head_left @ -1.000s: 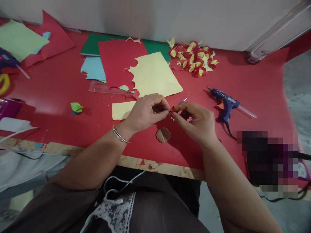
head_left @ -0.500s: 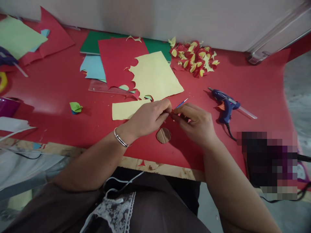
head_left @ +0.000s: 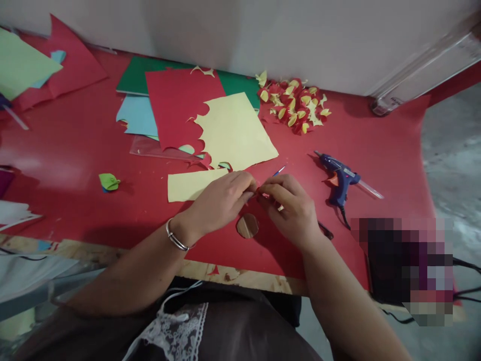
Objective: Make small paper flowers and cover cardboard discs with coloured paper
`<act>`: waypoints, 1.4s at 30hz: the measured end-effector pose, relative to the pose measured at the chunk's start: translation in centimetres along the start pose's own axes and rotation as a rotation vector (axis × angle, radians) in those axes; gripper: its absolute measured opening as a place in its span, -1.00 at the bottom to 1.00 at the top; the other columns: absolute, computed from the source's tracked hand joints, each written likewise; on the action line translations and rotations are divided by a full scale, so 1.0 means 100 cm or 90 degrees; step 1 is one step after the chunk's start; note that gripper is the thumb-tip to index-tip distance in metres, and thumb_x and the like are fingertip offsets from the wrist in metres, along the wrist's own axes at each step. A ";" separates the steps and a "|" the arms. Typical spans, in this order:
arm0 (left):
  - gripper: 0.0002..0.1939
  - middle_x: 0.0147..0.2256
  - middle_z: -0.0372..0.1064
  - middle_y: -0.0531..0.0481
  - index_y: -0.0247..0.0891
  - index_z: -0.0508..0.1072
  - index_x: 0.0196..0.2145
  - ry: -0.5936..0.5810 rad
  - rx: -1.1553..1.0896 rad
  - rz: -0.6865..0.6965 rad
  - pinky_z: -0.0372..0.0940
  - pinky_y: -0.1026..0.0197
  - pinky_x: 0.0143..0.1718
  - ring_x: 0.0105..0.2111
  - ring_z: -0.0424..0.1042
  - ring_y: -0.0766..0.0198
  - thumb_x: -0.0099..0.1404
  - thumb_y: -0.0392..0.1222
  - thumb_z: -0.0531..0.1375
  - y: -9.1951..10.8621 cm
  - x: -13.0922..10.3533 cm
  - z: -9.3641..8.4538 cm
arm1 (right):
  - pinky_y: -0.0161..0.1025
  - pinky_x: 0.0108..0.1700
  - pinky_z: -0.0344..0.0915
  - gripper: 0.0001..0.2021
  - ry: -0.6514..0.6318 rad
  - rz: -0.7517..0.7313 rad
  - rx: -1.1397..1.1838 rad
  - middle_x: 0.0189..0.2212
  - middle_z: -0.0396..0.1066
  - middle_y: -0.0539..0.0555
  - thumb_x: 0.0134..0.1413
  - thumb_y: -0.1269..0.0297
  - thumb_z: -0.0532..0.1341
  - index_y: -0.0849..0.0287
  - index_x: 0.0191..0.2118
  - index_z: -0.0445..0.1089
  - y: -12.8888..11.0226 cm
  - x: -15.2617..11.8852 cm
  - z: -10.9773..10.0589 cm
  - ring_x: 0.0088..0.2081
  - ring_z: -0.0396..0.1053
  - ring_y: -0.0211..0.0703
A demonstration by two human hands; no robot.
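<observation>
My left hand (head_left: 230, 196) and my right hand (head_left: 291, 209) meet fingertip to fingertip above the red tabletop. Both are closed in a pinch on something tiny, perhaps reddish, that the fingers mostly hide. Just below them lies a round corrugated cardboard disc (head_left: 247, 226). The tip of a thin blue and white stick-like tool (head_left: 279, 171) shows behind my right fingers. A pale yellow paper strip (head_left: 186, 187) runs partly under my left hand. Beside my right wrist, a small dark object (head_left: 325, 230) is partly covered.
A blue glue gun (head_left: 340, 178) with a clear stick lies to the right. Behind are a yellow sheet (head_left: 236, 130) with scalloped edges, a red sheet (head_left: 176, 105) and a pile of red and yellow paper pieces (head_left: 293, 108). A green folded paper piece (head_left: 108, 181) sits at left.
The camera view has shifted, so the table's things appear lower and further left. My hands stay pinched together, and the right fingers have turned slightly. The dark object by my right wrist now shows.
</observation>
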State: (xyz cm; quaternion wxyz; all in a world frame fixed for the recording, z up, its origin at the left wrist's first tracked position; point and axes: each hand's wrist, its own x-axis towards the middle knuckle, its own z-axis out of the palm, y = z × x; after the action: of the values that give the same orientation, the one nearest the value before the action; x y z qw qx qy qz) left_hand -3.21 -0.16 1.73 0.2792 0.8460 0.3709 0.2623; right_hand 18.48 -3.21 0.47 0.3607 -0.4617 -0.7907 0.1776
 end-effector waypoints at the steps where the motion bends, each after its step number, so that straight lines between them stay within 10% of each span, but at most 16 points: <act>1: -0.86 -0.21 0.51 -0.07 -0.19 0.32 -0.19 -0.001 -0.004 0.002 0.39 0.10 -0.14 -0.20 0.51 0.16 0.55 -0.38 0.07 0.000 0.000 0.000 | -0.22 -0.27 0.47 -0.84 0.001 0.000 -0.005 -0.11 0.53 0.15 0.40 0.45 0.23 0.09 -0.10 0.54 -0.001 0.000 0.000 -0.22 0.54 -0.16; 34: -0.88 -0.29 0.51 0.02 -0.18 0.40 -0.22 -0.044 -0.016 -0.067 0.40 0.19 -0.24 -0.31 0.52 0.22 0.51 -0.34 0.13 -0.006 -0.002 -0.001 | -0.28 -0.22 0.50 -0.73 -0.124 -0.064 -0.125 -0.08 0.59 0.20 0.38 0.57 0.10 0.17 -0.08 0.53 0.006 0.001 -0.003 -0.15 0.61 -0.13; 42: -0.85 -0.27 0.50 -0.01 -0.18 0.36 -0.22 -0.063 0.019 -0.044 0.39 0.17 -0.23 -0.29 0.53 0.18 0.50 -0.37 0.08 -0.005 0.000 -0.002 | -0.30 -0.42 0.23 -0.78 -0.103 -0.087 -0.192 -0.14 0.58 0.17 0.46 0.51 0.10 0.19 -0.16 0.48 0.003 0.001 0.006 -0.30 0.51 -0.22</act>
State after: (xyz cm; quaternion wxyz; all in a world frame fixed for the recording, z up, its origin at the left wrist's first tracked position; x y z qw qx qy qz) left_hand -3.63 0.18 1.50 0.2932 0.8486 0.3897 0.2051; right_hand 18.24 -2.95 -0.06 0.2341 -0.4400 -0.8642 0.0690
